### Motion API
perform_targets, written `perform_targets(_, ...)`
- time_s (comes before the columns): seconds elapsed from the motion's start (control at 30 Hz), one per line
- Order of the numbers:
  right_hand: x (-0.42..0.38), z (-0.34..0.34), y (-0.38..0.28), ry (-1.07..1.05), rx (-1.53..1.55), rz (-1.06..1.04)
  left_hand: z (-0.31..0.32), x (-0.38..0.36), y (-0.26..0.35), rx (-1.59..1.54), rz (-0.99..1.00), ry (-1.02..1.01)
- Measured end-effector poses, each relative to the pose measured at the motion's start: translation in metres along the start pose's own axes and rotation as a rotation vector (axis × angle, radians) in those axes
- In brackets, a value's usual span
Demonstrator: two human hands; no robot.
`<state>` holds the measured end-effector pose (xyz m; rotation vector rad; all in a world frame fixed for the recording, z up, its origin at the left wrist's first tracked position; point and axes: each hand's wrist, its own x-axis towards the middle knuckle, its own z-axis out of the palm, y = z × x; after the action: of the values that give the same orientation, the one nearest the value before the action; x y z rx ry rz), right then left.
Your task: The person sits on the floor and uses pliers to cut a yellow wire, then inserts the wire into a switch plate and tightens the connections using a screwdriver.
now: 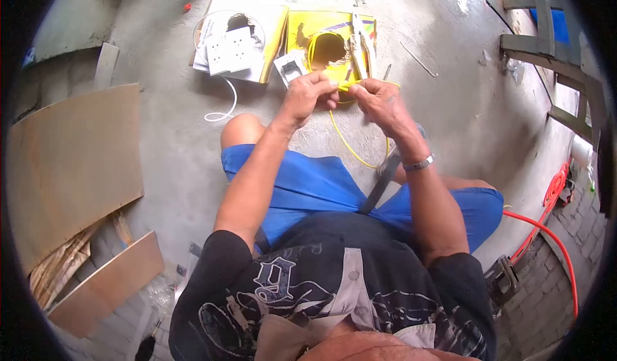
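My left hand (310, 96) and my right hand (380, 102) meet in front of my knees, fingers pinched on a thin yellow wire (348, 86). From there the wire loops down (347, 144) toward my right leg, and more of it curls over a yellow cardboard piece (299, 30) with a dark hole. On that cardboard lie pliers (357, 46) with pale handles. A small white box with a dark opening (290, 67) sits just beyond my left hand. Two white socket plates (230, 51) rest farther left on white cardboard. The wire's tip is hidden by my fingers.
A white cable (232, 97) curves on the concrete floor beside my left knee. A bent metal rod (419, 59) lies to the right. Wooden boards (77, 168) stand at left. A wooden frame (546, 46) and an orange-red hose (546, 229) are at right.
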<state>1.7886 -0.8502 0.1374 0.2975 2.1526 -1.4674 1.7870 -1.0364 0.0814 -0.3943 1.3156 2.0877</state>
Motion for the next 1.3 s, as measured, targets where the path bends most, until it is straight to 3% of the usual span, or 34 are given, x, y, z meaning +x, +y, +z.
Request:
perform_targets(0.1, -0.023, -0.016, -0.019, -0.156, 0.335, 0.348, 0.000, -0.012, 0.018, 0.145, 0.009, -0.183)
perform_targets(0.2, -0.034, -0.022, -0.019, -0.194, 0.535, 0.388, 0.006, -0.017, 0.033, 0.249, 0.027, -0.308)
perform_targets(0.27, -0.040, -0.025, -0.025, -0.201, 0.592, 0.348, 0.003, -0.013, 0.037, 0.234, 0.176, -0.211)
perform_targets(0.3, -0.044, -0.029, -0.029, -0.220, 0.635, 0.328, -0.007, -0.006, 0.033, 0.166, 0.270, -0.062)
perform_targets(0.33, -0.047, -0.033, -0.033, -0.240, 0.676, 0.307, -0.028, 0.010, 0.022, -0.028, 0.271, 0.140)
perform_targets(0.4, -0.056, -0.042, -0.035, -0.245, 0.695, 0.305, -0.055, 0.022, 0.019, -0.095, 0.213, 0.563)
perform_targets(0.43, -0.060, -0.046, -0.036, -0.250, 0.717, 0.310, -0.065, 0.033, 0.006, -0.099, 0.215, 0.560)
perform_targets(0.5, -0.064, -0.053, -0.034, -0.254, 0.713, 0.303, -0.078, 0.052, -0.022, 0.229, 0.233, 0.837)
perform_targets(0.6, -0.069, -0.059, -0.032, -0.250, 0.724, 0.297, -0.099, 0.084, -0.084, 0.516, 0.242, 1.064)
perform_targets(0.63, -0.069, -0.060, -0.031, -0.242, 0.731, 0.300, -0.093, 0.083, -0.087, 0.401, 0.171, 1.008)
perform_targets(0.87, -0.063, -0.061, -0.018, -0.214, 0.772, 0.286, -0.106, 0.095, -0.119, 0.393, 0.053, 0.834)
perform_targets(1.0, -0.064, -0.053, -0.019, -0.172, 0.721, 0.267, -0.131, 0.100, -0.131, 0.531, 0.033, 0.821)
perform_targets(1.13, -0.067, -0.048, -0.019, -0.113, 0.608, 0.257, -0.109, 0.084, -0.107, 0.696, 0.007, 0.937)
perform_targets(1.23, -0.069, -0.046, -0.019, -0.082, 0.561, 0.217, -0.096, 0.066, -0.086, 0.267, 0.011, 0.831)
perform_targets(1.27, -0.070, -0.045, -0.020, -0.090, 0.568, 0.211, -0.085, 0.055, -0.076, 0.275, 0.017, 0.839)
perform_targets(1.3, -0.072, -0.046, -0.023, -0.071, 0.503, 0.185, -0.079, 0.047, -0.068, 0.082, 0.104, 0.750)
